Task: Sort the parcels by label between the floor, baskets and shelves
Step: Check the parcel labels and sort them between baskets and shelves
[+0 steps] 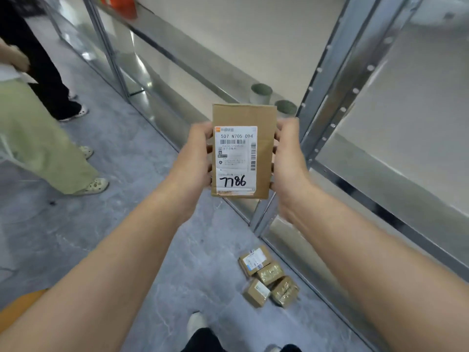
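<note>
I hold a flat brown cardboard parcel [264, 118] upright in front of me, its white label facing me with "7786" handwritten at the bottom. My left hand [196, 158] grips its left edge and my right hand [289, 158] grips its right edge, fingers curled behind it. Below, several small brown parcels [269, 275] lie in a cluster on the grey floor beside the foot of a metal shelf unit [330, 97].
The shelf's lower white boards [406, 118] stretch along the right. Two grey cylinders [261, 94] stand on the lower shelf behind the parcel. Two people's legs [38, 138] stand at left. An orange object [119, 6] sits on an upper shelf; another orange edge [20, 306] is at lower left.
</note>
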`<move>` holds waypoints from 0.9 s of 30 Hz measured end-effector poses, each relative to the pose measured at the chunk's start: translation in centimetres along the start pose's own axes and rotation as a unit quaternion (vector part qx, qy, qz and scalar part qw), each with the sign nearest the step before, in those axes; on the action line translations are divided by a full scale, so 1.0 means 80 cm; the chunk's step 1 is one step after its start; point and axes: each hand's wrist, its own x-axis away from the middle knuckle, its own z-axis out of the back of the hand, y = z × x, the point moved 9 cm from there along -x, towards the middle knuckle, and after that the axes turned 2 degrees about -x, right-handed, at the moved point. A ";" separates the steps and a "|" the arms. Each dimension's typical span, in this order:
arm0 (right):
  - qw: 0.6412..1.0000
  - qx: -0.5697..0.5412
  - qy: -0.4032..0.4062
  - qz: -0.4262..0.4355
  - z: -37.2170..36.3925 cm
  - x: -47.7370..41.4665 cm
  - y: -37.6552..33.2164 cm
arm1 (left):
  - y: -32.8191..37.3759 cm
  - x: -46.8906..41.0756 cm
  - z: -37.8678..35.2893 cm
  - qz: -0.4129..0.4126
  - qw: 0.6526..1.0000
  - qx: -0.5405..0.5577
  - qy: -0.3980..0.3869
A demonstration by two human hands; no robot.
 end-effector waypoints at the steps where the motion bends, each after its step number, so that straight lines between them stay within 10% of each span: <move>1: 1.000 0.006 0.001 0.016 0.009 0.015 -0.029 | 0.027 0.014 -0.008 -0.008 1.000 0.004 -0.004; 27: 0.958 0.022 0.082 0.274 0.272 0.323 -0.401 | 0.434 0.334 -0.197 -0.276 0.955 -0.035 -0.100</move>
